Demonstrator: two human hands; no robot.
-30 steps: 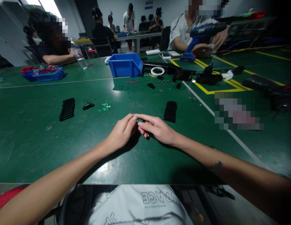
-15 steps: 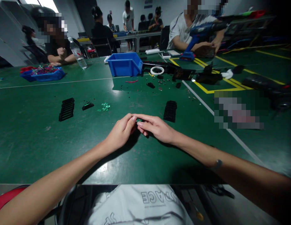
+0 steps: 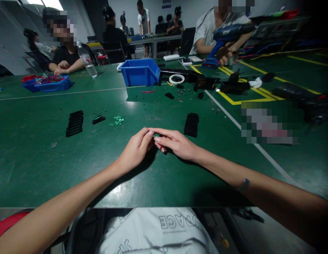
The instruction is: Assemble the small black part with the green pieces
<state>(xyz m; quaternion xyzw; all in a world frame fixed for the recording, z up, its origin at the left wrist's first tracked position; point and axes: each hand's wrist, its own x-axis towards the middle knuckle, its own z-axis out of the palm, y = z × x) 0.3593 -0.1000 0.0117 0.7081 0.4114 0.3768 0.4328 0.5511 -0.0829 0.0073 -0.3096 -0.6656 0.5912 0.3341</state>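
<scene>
My left hand (image 3: 136, 148) and my right hand (image 3: 177, 144) meet fingertip to fingertip over the green table (image 3: 47, 158). Between them they pinch a small green part (image 3: 156, 135), mostly hidden by the fingers. A black ridged block (image 3: 192, 125) lies just beyond my right hand. Farther left lie another black ridged block (image 3: 74, 122), a small black piece (image 3: 98, 119) and a scatter of green bits (image 3: 117, 120).
A blue bin (image 3: 140, 72) and a white tape ring (image 3: 177, 79) stand mid-table among small dark parts. A blue tray (image 3: 47, 83) of colourful pieces sits at the far left. Across the table, one person holds a blue power drill (image 3: 222, 38); others sit behind.
My hands have stayed in the same pinch. The person at the far left has lowered both hands to the table, and the person with the drill has shifted their hands.
</scene>
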